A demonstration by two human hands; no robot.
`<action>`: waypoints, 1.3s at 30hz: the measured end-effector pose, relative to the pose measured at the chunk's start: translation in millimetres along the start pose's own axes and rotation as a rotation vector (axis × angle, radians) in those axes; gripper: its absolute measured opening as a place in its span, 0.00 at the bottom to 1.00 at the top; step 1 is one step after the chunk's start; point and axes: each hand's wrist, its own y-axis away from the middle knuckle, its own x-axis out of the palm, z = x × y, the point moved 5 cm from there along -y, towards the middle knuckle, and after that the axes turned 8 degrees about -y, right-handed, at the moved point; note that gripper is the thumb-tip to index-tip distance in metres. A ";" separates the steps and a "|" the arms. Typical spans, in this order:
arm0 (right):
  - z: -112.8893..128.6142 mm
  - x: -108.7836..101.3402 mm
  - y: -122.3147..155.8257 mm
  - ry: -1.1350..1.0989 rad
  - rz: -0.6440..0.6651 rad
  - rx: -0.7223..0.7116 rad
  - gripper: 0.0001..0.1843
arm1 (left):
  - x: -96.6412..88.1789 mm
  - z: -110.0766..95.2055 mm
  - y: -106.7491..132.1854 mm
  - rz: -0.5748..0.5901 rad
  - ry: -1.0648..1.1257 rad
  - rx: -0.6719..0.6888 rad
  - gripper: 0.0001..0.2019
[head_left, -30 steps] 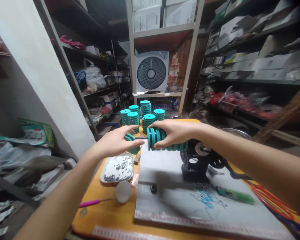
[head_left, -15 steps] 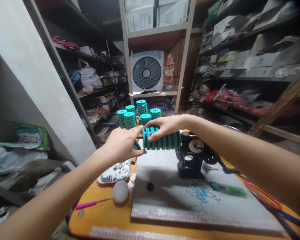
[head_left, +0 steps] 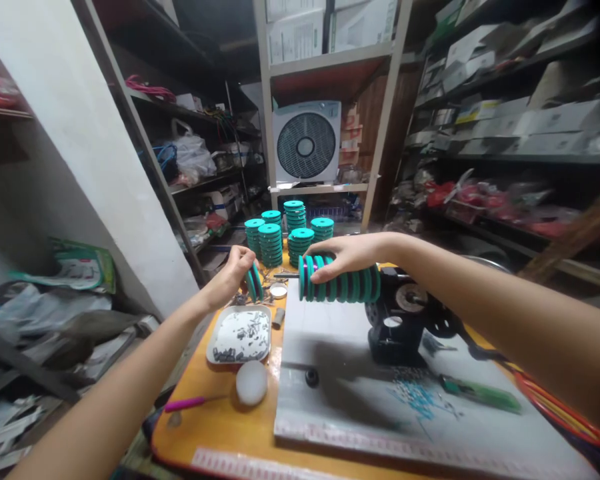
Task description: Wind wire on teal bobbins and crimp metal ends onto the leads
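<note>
A row of teal spools (head_left: 345, 285) sits on a horizontal shaft that sticks out to the left from a black machine (head_left: 400, 323). My right hand (head_left: 347, 255) rests on top of the row, fingers curled over its left end. My left hand (head_left: 230, 275) holds one teal spool (head_left: 254, 283) on edge, a short way left of the shaft tip and apart from the row. Beyond both hands, several stacks of teal spools (head_left: 287, 239) stand at the far edge of the orange table (head_left: 215, 417).
A small tray of metal bits (head_left: 240, 333), a white ball (head_left: 251, 383) and a pink-handled tool (head_left: 187, 403) lie on the table's left side. A grey mat (head_left: 360, 400) carries a green screwdriver (head_left: 483, 393). Cluttered shelves line both sides; a box fan (head_left: 306, 141) stands behind.
My left hand has pulled away to the left from the end of the shaft with one teal spool in it. My right hand stays on the row.
</note>
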 end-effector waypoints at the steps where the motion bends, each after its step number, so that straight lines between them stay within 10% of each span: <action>1: -0.5 1.3 -0.1 0.020 0.019 0.026 0.55 | 2.1 3.3 -3.0 0.005 0.031 0.005 0.23; 19: 1.6 4.6 1.5 0.038 0.028 0.065 0.58 | 43.8 -1.7 4.5 0.219 0.246 0.284 0.48; 30: 2.9 2.6 -0.2 0.037 0.020 0.008 0.53 | 44.6 -28.9 3.1 0.049 -0.012 0.290 0.20; 39: 3.6 2.7 0.2 0.007 0.040 -0.023 0.49 | 58.6 -21.7 -1.3 0.049 0.132 0.350 0.24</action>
